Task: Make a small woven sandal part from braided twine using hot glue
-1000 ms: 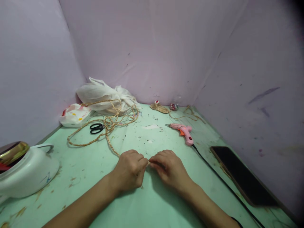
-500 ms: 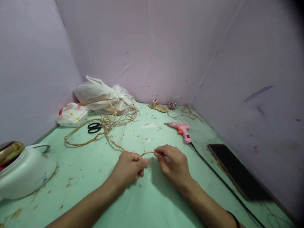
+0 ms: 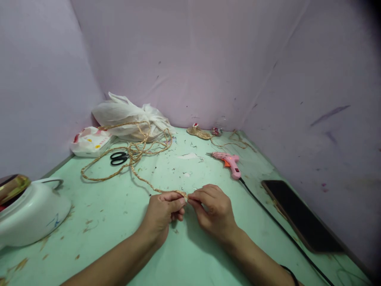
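A braided straw-coloured cord (image 3: 143,180) runs from a loose tangle on the table to my two hands. My left hand (image 3: 166,208) pinches it near its end between thumb and forefinger. Close beside it, my right hand (image 3: 212,206) is closed on the tip of the same cord, thumb against fingertips. The short end between the hands looks folded or bunched, though its details are too small to make out. Both hands are just above the green table (image 3: 154,254).
Black-handled scissors (image 3: 119,158) lie by the tangle, before a white plastic bag (image 3: 127,115) and a tissue pack (image 3: 92,142). To the right are a pink glue gun (image 3: 228,161) with its cable and a dark phone (image 3: 300,214). A white pot (image 3: 35,214) stands left; a woven piece (image 3: 199,133) lies behind.
My right hand has moved left and slightly down, closing the gap to my left hand. The left hand has turned a little, and its thumb now presses on the cord end.
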`<state>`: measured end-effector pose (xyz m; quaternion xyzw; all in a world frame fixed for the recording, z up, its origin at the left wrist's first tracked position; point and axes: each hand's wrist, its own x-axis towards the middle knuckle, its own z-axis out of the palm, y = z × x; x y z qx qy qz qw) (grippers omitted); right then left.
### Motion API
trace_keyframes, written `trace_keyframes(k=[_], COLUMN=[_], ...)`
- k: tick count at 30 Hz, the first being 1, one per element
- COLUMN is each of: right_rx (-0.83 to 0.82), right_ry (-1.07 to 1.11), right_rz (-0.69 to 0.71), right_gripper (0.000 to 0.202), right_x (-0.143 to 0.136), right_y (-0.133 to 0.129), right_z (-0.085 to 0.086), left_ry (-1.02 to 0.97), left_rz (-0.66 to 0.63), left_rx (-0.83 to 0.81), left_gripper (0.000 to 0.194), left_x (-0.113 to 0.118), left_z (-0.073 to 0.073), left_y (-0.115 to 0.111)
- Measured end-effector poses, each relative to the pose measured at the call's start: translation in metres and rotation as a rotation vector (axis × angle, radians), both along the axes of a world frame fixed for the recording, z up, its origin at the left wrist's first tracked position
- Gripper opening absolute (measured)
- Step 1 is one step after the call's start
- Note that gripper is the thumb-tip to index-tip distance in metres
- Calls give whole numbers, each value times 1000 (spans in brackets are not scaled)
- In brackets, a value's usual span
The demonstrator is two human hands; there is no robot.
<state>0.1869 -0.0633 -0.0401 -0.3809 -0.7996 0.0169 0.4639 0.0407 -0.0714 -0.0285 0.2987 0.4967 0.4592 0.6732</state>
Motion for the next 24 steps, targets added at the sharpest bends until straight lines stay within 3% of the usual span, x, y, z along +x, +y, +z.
trace_keyframes(k=[4, 18, 20, 24], right_rx=[-91, -164, -295, -798], right_ry=[63, 57, 96, 282], right_rz=[-7, 0, -10, 46], right_gripper=[9, 8, 7, 14], right_x=[-2, -4, -5, -5], right_y=[-3, -7, -7, -6], right_z=[1, 9, 9, 15], left_ry=[-75, 1, 11, 21], left_rz=[-1, 24, 19, 21], left_rx=[48, 99, 94, 89], left_gripper=[21, 21, 21, 19], left_x=[1, 4, 4, 1], left_z=[-5, -2, -1, 1], left_y=[-1, -5, -4, 0])
